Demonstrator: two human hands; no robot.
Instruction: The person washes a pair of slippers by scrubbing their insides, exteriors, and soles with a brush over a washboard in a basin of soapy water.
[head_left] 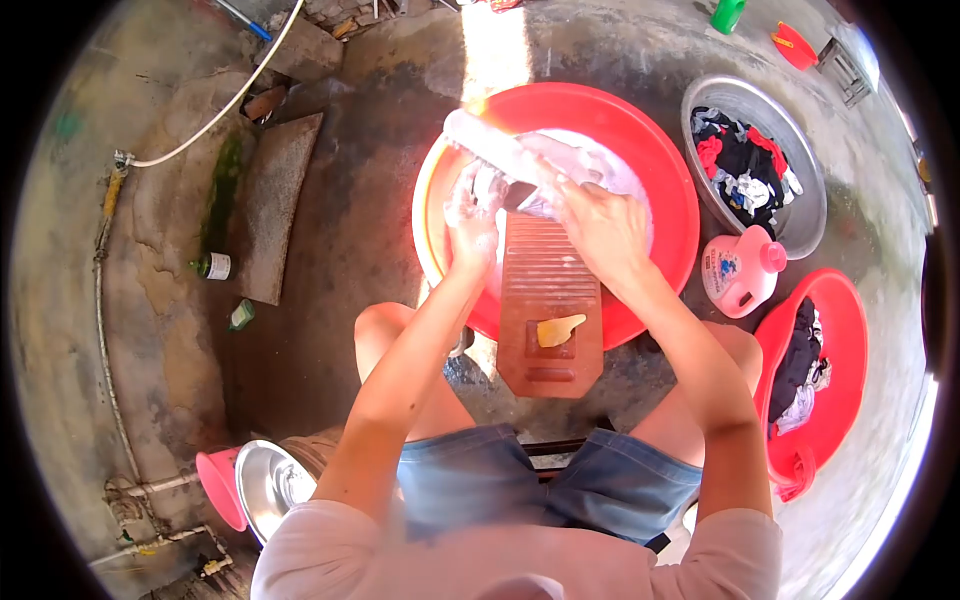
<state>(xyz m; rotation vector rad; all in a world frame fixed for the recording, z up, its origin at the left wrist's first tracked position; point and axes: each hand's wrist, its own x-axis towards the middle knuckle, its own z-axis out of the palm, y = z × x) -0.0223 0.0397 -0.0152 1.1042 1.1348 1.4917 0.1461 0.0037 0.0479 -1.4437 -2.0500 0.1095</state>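
Observation:
A long white sudsy item [490,143] is held up over a red basin [676,200] of foamy water. Its far end is rounded; glare and foam hide its exact kind. My left hand [473,215], coated in suds, is closed around its lower left side, by a grey and dark part. At its near right end, my right hand [603,222] has bent fingers closed on it. Below my hands a brown ribbed washboard [550,265] leans on the basin's near rim. A yellowish piece of soap [560,330] rests in the washboard's lower recess.
At right stand a metal basin [812,215] of clothes, a pink jug [740,270] and a red tub [848,335] with more clothes. A metal bowl [262,485] sits at lower left. A slab [280,210], green bottle [213,266] and hose [215,125] are farther left.

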